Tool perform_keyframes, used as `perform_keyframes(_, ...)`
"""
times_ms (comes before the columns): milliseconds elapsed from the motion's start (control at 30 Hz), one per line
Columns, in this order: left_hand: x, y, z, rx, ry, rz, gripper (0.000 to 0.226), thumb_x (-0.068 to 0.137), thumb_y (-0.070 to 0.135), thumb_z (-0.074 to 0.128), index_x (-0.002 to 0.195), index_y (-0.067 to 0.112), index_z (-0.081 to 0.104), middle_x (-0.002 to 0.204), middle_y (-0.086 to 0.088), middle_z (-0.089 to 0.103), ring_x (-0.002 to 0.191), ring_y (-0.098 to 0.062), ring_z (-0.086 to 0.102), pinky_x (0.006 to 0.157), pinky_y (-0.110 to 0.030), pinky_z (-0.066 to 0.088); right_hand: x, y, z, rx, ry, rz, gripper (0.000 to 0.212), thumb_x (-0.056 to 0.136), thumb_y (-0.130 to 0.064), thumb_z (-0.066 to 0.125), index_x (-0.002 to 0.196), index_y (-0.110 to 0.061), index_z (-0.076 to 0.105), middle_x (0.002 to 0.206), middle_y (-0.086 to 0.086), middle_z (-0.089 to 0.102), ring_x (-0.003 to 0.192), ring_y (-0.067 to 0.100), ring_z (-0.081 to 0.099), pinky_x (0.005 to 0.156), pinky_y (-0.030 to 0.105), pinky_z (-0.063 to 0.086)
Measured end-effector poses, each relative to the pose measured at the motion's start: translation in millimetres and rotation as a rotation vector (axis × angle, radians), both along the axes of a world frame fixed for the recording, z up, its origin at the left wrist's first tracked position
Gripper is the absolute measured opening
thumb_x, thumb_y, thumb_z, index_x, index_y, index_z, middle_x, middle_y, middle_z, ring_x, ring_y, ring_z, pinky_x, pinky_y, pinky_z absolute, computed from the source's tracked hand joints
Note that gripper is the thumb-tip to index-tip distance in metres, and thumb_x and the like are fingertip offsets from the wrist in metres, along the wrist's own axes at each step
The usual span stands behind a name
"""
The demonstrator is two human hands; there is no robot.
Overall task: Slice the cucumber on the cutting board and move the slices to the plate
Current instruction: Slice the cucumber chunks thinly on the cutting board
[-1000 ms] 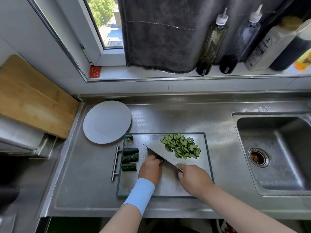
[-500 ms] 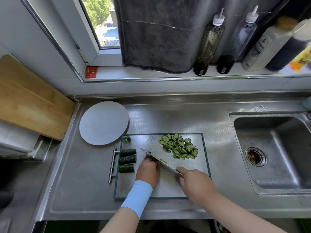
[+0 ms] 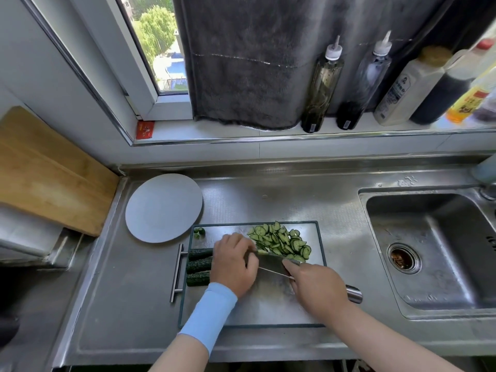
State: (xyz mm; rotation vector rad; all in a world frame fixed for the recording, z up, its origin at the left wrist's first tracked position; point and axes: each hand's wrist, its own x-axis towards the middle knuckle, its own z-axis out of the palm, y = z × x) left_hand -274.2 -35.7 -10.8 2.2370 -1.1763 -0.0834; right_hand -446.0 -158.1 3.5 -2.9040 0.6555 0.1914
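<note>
**A:** Which step is in hand?

**B:** Slicing is judged to be under way, and the transfer has not been begun. A heap of slices [image 3: 281,240] is seen at one o'clock on the cutting board [image 3: 268,310]. Three uncut cucumber lengths [image 3: 200,264] are lined up at nine o'clock, and a trimmed stub [image 3: 200,232] is left in the eleven o'clock corner. Nothing is seen on the plate [image 3: 163,208], which is set just off the board at ten o'clock.

**A:** And the hands?

**B:** The knife [image 3: 271,261] is gripped by the right hand [image 3: 319,289], with the fingers wrapped round the handle and the forefinger laid forward onto the blade. The blade is tilted across the board's middle, its far edge against the heap. The left hand [image 3: 233,264] is placed knuckles-up at the blade's nine o'clock side, fingers curled downward. A pale green scrap is glimpsed between fingertips and blade. What lies underneath is hidden, so it cannot be told whether anything is held.

**A:** What is called for next?

**B:** Probably the uncut lengths must be brought under the blade one at a time, with fingertips kept tucked back. Only then could the slices be gathered and carried to ten o'clock.
</note>
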Motion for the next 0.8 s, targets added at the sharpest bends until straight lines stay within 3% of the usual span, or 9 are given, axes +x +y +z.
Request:
perform_keyframes(100,2.5,-22.5,9.4,0.364,0.073,-0.172,0.031,0.087,0.026,0.043,0.098,0.024,0.072,0.1,0.008,0.065,0.095,-0.015,0.05,0.091,-0.03,0.038,1.0,-0.3,-1.8,-0.083,0.058,0.024,0.034,0.077,-0.025,0.073,0.11,-0.028,0.067,0.065,0.0,0.063,0.049,0.025,0.059,0.04,0.03,0.041)
perform_keyframes(167,2.7,-33.2,9.8,0.502,0.115,-0.244,0.038,0.088,0.029,0.041,0.112,0.027,0.07,0.111,0.005,0.067,0.106,-0.018,0.052,0.095,-0.028,0.038,2.3,0.4,-2.6,-0.11,0.06,0.028,0.038,0.064,-0.021,0.083,0.099,-0.026,0.07,0.056,-0.001,0.058,0.039,0.022,0.053,0.034,0.028,0.036)
perform_keyframes(233,1.1,-40.5,11.2,0.488,0.213,-0.249,0.042,0.089,0.028,0.04,0.122,0.03,0.065,0.121,0.002,0.065,0.114,-0.02,0.054,0.099,-0.028,0.041,4.8,1.3,0.6,-0.119,0.059,0.032,0.041,0.057,-0.019,0.086,0.094,-0.026,0.071,0.053,-0.001,0.056,0.036,0.021,0.05,0.035,0.024,0.03)
perform_keyframes(300,3.1,-43.5,15.2,0.351,0.242,-0.138,0.04,0.091,0.018,0.042,0.122,0.028,0.066,0.121,0.003,0.065,0.113,-0.018,0.055,0.097,-0.023,0.04,6.0,1.7,3.6,-0.118,0.076,0.023,0.04,0.056,-0.019,0.086,0.092,-0.026,0.071,0.053,-0.002,0.056,0.037,0.021,0.051,0.037,0.023,0.026)
perform_keyframes(400,18.2,-32.4,19.7,0.147,0.17,0.155,0.032,0.087,0.004,0.047,0.098,0.02,0.072,0.1,0.002,0.067,0.099,-0.019,0.057,0.087,-0.023,0.04,3.8,1.9,8.2,-0.118,0.12,0.007,0.035,0.069,-0.02,0.078,0.102,-0.027,0.068,0.061,-0.002,0.061,0.045,0.022,0.057,0.041,0.026,0.027)
perform_keyframes(500,37.9,-16.4,12.1,0.346,0.058,0.152,0.026,0.087,0.01,0.047,0.087,0.019,0.071,0.093,0.002,0.066,0.094,-0.022,0.056,0.086,-0.032,0.041,0.8,0.0,6.8,-0.088,0.088,0.005,0.037,0.09,-0.014,0.054,0.126,-0.026,0.054,0.087,0.003,0.067,0.071,0.028,0.065,0.052,0.03,0.036)
perform_keyframes(567,39.9,-13.3,11.0,0.522,0.027,0.042,0.033,0.09,0.018,0.042,0.097,0.025,0.073,0.105,0.006,0.068,0.1,-0.018,0.054,0.095,-0.03,0.036,0.5,-0.8,7.4,-0.064,0.076,-0.012,0.039,0.092,-0.013,0.051,0.129,-0.025,0.052,0.09,0.003,0.067,0.075,0.029,0.065,0.054,0.031,0.038)
perform_keyframes(700,36.2,-27.5,15.3,0.651,0.102,-0.133,0.045,0.096,0.023,0.031,0.127,0.034,0.061,0.13,0.003,0.061,0.124,-0.016,0.046,0.116,-0.029,0.014,2.9,-0.9,10.2,-0.028,0.098,-0.029,0.04,0.091,-0.013,0.052,0.129,-0.025,0.052,0.09,0.003,0.066,0.075,0.029,0.065,0.054,0.031,0.036)
perform_keyframes(800,35.5,-33.3,16.9,0.547,0.208,-0.079,0.046,0.098,0.02,0.032,0.138,0.035,0.05,0.137,0.001,0.055,0.136,-0.022,0.034,0.117,-0.032,0.013,4.7,-1.4,9.8,-0.027,0.093,-0.025,0.04,0.089,-0.014,0.054,0.127,-0.026,0.054,0.088,0.002,0.066,0.072,0.029,0.065,0.052,0.031,0.035)
